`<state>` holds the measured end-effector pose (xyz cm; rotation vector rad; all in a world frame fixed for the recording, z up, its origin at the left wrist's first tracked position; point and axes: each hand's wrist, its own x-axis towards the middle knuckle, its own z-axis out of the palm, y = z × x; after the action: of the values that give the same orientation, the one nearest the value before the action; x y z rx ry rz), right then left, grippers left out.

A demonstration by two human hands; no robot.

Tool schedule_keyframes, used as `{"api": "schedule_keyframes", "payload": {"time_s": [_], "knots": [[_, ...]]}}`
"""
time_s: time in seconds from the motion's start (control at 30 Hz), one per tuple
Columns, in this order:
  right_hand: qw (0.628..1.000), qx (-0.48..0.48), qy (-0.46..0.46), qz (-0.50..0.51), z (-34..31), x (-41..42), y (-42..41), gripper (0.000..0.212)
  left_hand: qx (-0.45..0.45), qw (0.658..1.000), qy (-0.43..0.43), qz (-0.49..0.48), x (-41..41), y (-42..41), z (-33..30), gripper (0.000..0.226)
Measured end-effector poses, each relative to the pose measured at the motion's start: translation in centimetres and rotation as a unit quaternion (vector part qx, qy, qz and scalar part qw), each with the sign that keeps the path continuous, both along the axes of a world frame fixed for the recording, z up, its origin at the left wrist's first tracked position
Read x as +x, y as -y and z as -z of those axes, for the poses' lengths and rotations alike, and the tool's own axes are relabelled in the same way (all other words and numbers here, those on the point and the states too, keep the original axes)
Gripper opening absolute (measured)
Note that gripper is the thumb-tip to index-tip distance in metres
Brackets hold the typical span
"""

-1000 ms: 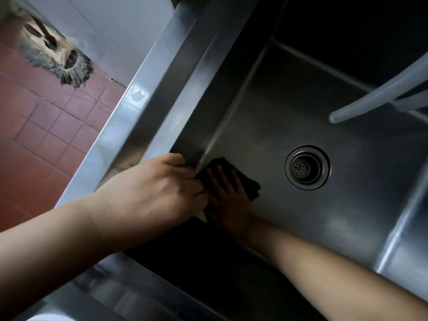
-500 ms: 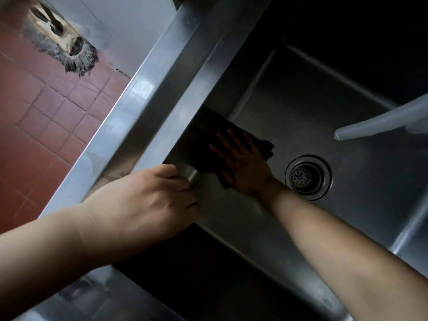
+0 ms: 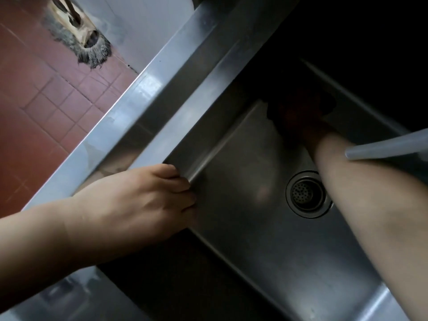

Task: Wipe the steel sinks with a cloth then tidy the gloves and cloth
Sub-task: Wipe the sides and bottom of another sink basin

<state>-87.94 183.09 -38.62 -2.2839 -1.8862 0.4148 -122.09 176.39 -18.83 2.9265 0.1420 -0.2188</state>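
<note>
A steel sink [image 3: 243,228] fills the view, with a round drain [image 3: 308,193] in its floor. My left hand [image 3: 139,200] grips the sink's left rim [image 3: 162,89], fingers curled over the inner edge. My right arm reaches across the basin past the drain. In the shadowed far corner my right hand [image 3: 301,119] presses a dark cloth [image 3: 326,103] against the sink floor and wall. Hand and cloth are dim and blurred there. No gloves are in view.
A pale hose end [image 3: 389,144] juts in from the right, just above my right forearm. Left of the sink is a red tiled floor [image 3: 34,112] with a grey mop head [image 3: 78,35] lying by the white wall.
My right hand has slid the cloth from the near left part of the basin floor along the left wall into the far corner. My left hand has stayed on the rim.
</note>
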Motion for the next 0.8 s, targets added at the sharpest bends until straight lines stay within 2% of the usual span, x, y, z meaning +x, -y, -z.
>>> {"api": "schedule_keyframes", "payload": {"time_s": [0.03,0.1,0.23,0.33,0.43,0.67,0.8], "knots": [[0.999,-0.027,-0.023,0.039,0.0,0.3,-0.9,0.052,0.002,1.0,0.002,-0.002,0.0,0.0,0.0,0.038],[0.995,-0.067,-0.011,0.078,0.0,0.2,-1.2,0.053,0.009,1.0,0.006,0.002,0.0,-0.1,-0.1,0.04],[0.996,0.003,0.03,0.078,-0.6,-0.1,2.7,0.057,0.045,0.999,-0.007,0.013,-0.1,0.2,-0.1,0.037],[0.993,-0.009,0.071,0.092,-0.7,1.4,6.4,0.056,0.101,0.994,-0.045,0.016,0.1,0.8,0.1,0.026],[0.989,-0.046,0.059,0.129,-0.9,4.1,9.6,0.06,0.139,0.987,-0.085,-0.004,1.4,1.8,0.3,0.02],[0.961,-0.093,0.11,0.236,-0.9,9.7,18.5,0.063,0.081,0.994,-0.069,0.024,9.2,4.2,2.8,0.026],[0.941,-0.114,0.112,0.298,-0.9,11.2,23.7,0.065,0.088,0.993,-0.065,0.038,12.2,4.2,4.7,0.008]]}}
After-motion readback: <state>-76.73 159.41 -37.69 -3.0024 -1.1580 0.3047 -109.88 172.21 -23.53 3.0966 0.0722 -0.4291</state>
